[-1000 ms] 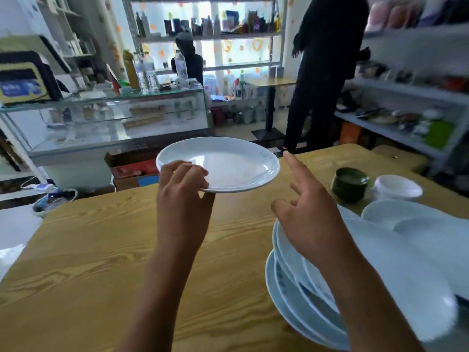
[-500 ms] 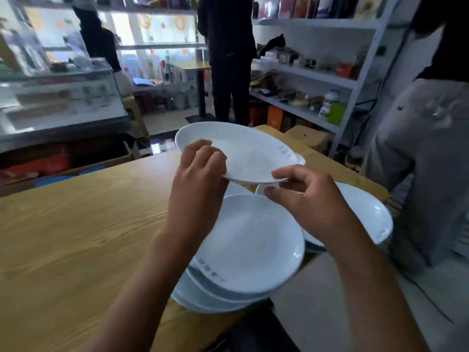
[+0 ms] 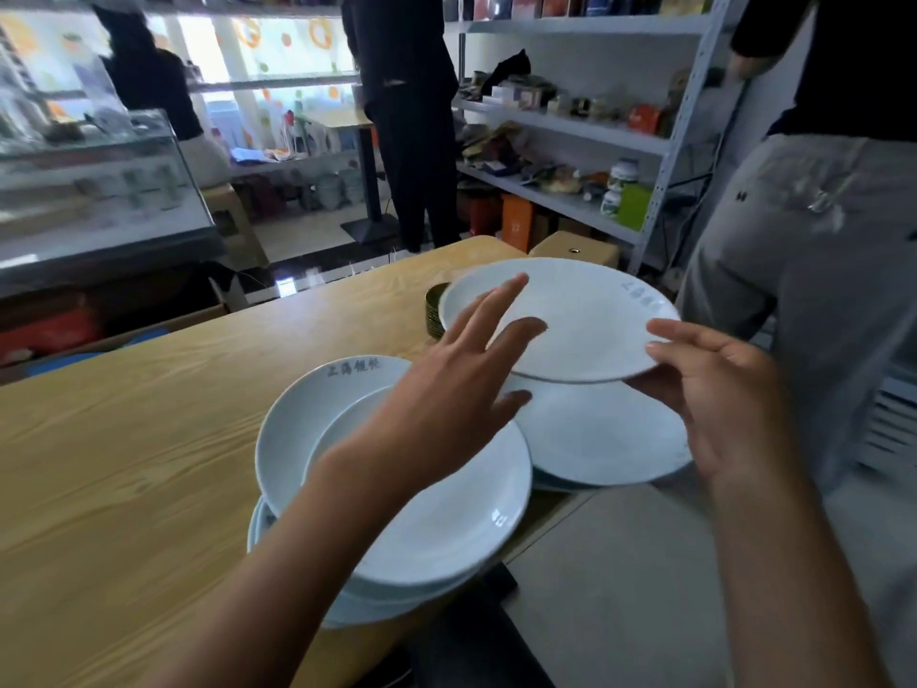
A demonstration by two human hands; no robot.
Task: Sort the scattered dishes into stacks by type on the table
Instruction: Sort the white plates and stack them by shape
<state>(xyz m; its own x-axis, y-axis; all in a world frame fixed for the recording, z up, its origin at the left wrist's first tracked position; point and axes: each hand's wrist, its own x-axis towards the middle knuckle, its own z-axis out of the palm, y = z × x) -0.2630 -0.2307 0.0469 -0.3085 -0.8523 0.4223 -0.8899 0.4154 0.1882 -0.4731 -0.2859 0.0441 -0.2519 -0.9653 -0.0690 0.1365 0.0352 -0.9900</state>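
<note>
- The left hand (image 3: pixel 461 384) reaches forward from a bare forearm, palm down, its fingers (image 3: pixel 501 297) straight and spread wide, gripping nothing.
- The right hand (image 3: pixel 719 389) comes in from the lower right on a bare forearm, its thumb above and its curled fingers below pinching the near rim of a round white ceramic plate (image 3: pixel 570 320).

Looks like a small shop or eatery front. Glass display counter (image 3: pixel 94 191) along the left wall, bright window behind it dotted with orange ring stickers (image 3: pixel 320 32). Grey metal shelving (image 3: pixel 585 141) on the right, crowded with jars, boxes and packaged goods. Cartons (image 3: pixel 575 248) stacked on the floor beneath. Wood-grain table (image 3: pixel 124 464) up front, loaded with white plates (image 3: pixel 446 513) bearing printed characters. 3 people standing about.
</note>
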